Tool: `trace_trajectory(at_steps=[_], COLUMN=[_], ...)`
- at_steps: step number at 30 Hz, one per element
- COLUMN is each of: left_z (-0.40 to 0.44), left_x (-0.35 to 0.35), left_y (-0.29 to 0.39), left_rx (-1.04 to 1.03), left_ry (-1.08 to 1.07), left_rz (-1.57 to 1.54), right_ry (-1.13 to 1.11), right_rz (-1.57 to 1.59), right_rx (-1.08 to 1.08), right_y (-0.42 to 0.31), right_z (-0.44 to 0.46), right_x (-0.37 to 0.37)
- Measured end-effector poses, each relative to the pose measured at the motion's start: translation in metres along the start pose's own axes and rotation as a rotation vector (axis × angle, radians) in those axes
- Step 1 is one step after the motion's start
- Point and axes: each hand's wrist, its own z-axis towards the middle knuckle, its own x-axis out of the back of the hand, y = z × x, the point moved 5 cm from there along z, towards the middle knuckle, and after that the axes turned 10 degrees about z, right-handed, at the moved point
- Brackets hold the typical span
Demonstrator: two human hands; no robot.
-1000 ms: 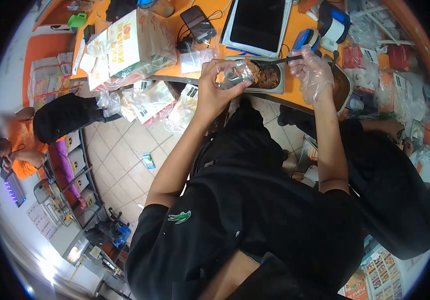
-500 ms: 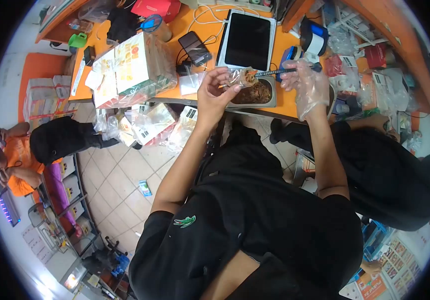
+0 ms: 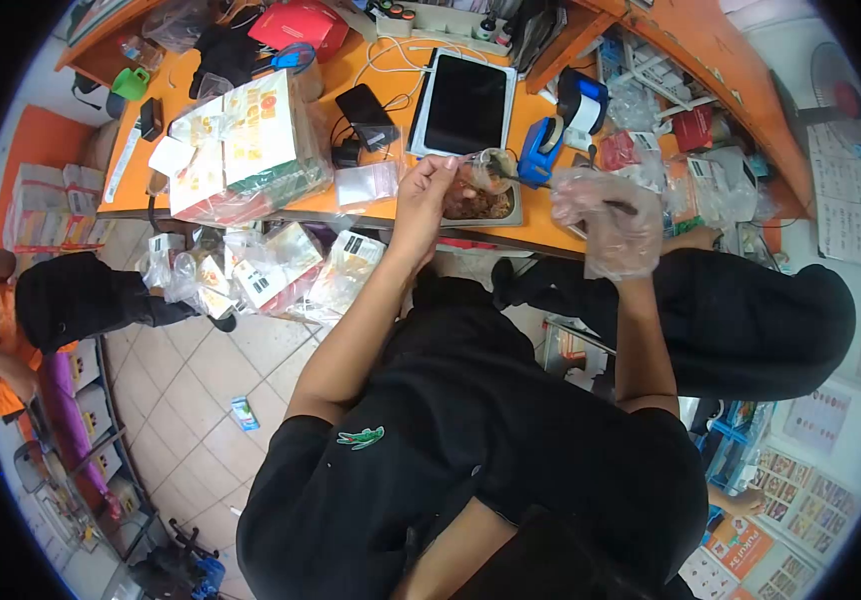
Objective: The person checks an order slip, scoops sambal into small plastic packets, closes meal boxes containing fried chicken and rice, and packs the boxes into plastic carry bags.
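The desk [image 3: 543, 222] bears the pan [image 3: 520, 209] at its front edge; the clear packet [image 3: 494, 168] is best kept low over it, mouth wide. The gloved right hand [image 3: 614, 225] is curled round a dark handle [image 3: 621, 207], best held steady. The left hand [image 3: 419, 210] pinches the packet, fingers closer together than earlier.

Place: small food shop | orange counter [image 3: 534, 110]: food tray [image 3: 518, 213], tablet [image 3: 466, 105], bagged boxes [image 3: 241, 150] left | right wall: food-picture posters [image 3: 801, 505]
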Motion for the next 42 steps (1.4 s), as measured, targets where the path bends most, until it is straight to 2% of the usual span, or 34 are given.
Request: trace_trajectory(at_steps=[1,7,10,13,16,20,22,27,31,37,40,42], left_z=[-0.003,-0.009,-0.008,-0.01,-0.01,-0.014,-0.012,-0.008,-0.004,0.004,0.003,0.001], left_x=[-0.003,0.004,0.006,0.005,0.005,-0.01,-0.013,-0.019,-0.021,-0.009,0.008,0.028], left_y=[0.005,-0.003,-0.01,-0.008,-0.01,-0.002,-0.003,-0.007,-0.011,-0.022,-0.023,-0.022], left_rx=[-0.009,0.063,0.073,0.069,0.102,0.075,0.086,0.127,0.129,0.085,0.049,0.024], left_ry=[0.007,0.036,0.057,0.061,0.078,-0.037,-0.038,0.029,0.034,0.065,0.126,0.169], left_rz=[-0.006,-0.045,-0.066,-0.067,-0.106,0.006,0.013,-0.014,-0.02,0.098,0.127,0.155], right_ry=[0.008,0.037,0.006,0.148,0.145,0.134,0.195,0.14,0.183,0.223,0.424,0.514], right_rz=[-0.029,-0.065,-0.285,-0.09,-0.154,-0.131,-0.102,-0.244,-0.31,-0.209,0.013,0.08], right_rx=[-0.036,0.086,0.178,0.085,0.08,0.105,0.09,0.151,0.199,0.201,0.211,0.074], right_y=[-0.001,-0.018,-0.026,-0.018,-0.01,-0.013,-0.015,-0.028,-0.031,-0.022,-0.003,0.022], right_z=[-0.002,0.002,0.001,-0.003,-0.009,-0.012,-0.014,-0.015,-0.018,-0.02,-0.028,-0.034], right_x=[-0.003,-0.003,-0.009,-0.002,0.006,0.0,0.003,-0.002,0.0,0.011,0.022,0.028])
